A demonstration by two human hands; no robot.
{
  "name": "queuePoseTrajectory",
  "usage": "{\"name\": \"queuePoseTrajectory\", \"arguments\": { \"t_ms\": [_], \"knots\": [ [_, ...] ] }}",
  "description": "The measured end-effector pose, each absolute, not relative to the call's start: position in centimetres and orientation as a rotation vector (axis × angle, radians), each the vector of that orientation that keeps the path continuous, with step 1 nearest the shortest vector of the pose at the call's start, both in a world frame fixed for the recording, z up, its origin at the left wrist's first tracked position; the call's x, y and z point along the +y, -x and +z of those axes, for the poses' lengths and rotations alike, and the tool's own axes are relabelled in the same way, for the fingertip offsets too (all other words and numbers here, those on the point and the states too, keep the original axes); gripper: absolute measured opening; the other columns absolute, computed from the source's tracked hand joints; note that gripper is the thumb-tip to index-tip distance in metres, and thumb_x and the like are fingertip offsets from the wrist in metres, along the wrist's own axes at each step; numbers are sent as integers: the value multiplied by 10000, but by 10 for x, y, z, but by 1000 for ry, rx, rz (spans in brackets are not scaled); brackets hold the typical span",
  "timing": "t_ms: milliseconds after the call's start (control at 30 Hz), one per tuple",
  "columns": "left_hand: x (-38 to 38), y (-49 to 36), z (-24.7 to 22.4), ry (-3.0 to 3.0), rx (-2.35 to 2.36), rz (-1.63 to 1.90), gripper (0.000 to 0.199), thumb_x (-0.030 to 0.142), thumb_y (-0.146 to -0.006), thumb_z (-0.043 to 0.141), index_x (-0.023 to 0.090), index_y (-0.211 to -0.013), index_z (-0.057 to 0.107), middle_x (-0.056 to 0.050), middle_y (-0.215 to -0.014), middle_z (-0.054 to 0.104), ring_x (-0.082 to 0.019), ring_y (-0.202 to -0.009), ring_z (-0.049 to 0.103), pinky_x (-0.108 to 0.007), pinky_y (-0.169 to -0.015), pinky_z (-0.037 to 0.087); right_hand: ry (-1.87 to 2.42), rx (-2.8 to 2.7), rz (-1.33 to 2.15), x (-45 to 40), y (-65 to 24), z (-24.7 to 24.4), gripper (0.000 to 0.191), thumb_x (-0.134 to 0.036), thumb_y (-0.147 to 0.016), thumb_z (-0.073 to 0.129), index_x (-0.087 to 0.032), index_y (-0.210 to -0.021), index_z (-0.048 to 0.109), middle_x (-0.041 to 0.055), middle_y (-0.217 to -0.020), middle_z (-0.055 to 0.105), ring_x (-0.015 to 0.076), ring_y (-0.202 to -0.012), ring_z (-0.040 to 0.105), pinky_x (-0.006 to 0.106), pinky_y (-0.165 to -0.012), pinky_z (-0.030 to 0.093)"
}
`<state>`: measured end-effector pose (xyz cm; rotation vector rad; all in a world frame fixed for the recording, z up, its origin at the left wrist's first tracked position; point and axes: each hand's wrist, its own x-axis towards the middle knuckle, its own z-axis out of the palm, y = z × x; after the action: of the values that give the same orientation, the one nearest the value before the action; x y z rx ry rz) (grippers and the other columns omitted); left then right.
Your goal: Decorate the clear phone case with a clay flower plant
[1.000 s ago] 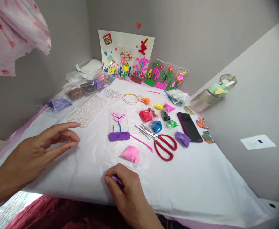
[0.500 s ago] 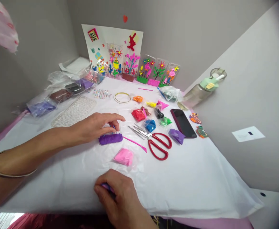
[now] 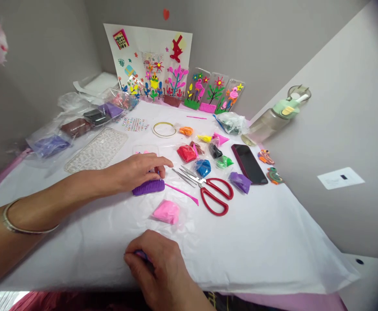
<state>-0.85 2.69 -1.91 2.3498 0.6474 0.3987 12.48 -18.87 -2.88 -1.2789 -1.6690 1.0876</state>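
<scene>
My left hand [image 3: 140,167] is over a clear plastic panel [image 3: 146,149]. Its forefinger stretches out and the other fingers curve down, thumb apart from the forefinger; nothing shows held. Under the fingertips, a ridged purple clay strip [image 3: 148,187] runs along the panel's near end. Much of the panel is hidden by this hand. Near the front edge, my right hand [image 3: 158,270] is closed around a small purple and pink thing [image 3: 141,254], mostly hidden by the fingers. Between the hands lies a bag of pink clay [image 3: 167,212]. A pink modelling tool [image 3: 182,194] lies beside the strip.
Red-handled scissors [image 3: 215,196] and tweezers [image 3: 183,177] lie right of my left hand. Beyond are small clay bags, including blue [image 3: 203,167] and red [image 3: 186,153], and a phone [image 3: 249,164]. A bottle [image 3: 273,119] stands at the right; decorated panels [image 3: 215,93] lean at the back.
The view has shifted slightly. My left hand has moved a little to the right over the panel, its forefinger nearer the tweezers. My right hand keeps its closed grip.
</scene>
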Motion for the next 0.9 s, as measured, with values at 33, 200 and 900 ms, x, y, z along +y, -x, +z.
{"name": "queuePoseTrajectory", "arguments": {
  "t_ms": [33,200,900],
  "knots": [
    [27,9,-20,-2360,642,396,403,189,-966,542,249,-1339,683,-8,-1001,770,-188,-962,700,-311,-925,512,1278,-1673,1089,-189,-125,-29,78,-160,-985,676,-206,-951,729,37,-892,777,160,-808,704,224,-766,516],
    [28,10,-21,-2423,620,402,398,152,-969,540,265,-1317,695,-8,-1009,753,-185,-979,687,-304,-904,493,1281,-1686,1096,-189,-125,-30,78,-161,-994,671,-209,-961,723,41,-907,776,165,-833,712,231,-789,519],
    [36,13,-28,-2664,495,622,348,137,-1011,525,210,-1290,720,-73,-1036,772,-248,-1062,657,-404,-999,521,1291,-1667,1090,-189,-125,-29,58,-169,-947,711,-222,-934,729,22,-880,780,155,-774,702,215,-761,526]
  ]
}}
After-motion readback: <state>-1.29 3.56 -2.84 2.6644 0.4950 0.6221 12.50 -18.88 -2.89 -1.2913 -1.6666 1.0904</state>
